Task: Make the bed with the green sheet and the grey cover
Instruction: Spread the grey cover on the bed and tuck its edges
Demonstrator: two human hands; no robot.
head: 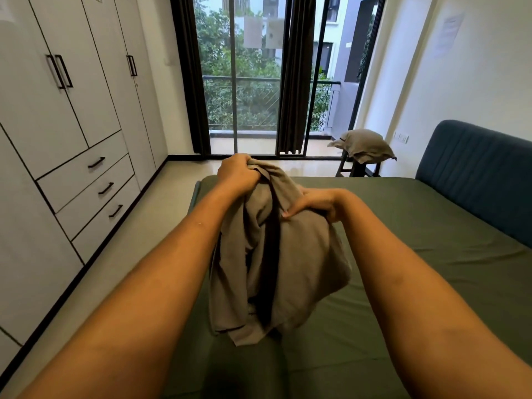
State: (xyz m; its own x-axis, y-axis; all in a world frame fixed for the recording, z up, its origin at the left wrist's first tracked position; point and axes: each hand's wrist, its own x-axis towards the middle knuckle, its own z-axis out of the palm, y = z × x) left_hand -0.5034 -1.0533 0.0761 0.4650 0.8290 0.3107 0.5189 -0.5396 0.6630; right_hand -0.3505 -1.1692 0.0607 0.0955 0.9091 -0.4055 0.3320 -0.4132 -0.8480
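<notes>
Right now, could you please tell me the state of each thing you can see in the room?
Green sheet: spread flat over the bed.
Grey cover: bunched, held up above the sheet.
Left hand: grips the cover's top.
Right hand: grips the cover's side.
Pillow: resting on a stool by the window.
Wardrobe doors: closed.
Drawers: closed.
Curtains: drawn aside.

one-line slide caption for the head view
The left hand and right hand grip the bunched grey cover over the spread green sheet.

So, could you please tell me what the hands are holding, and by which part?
Both hold the grey cover: the left hand grips its bunched top, the right hand grips a fold slightly lower. The rest hangs loose.
</notes>
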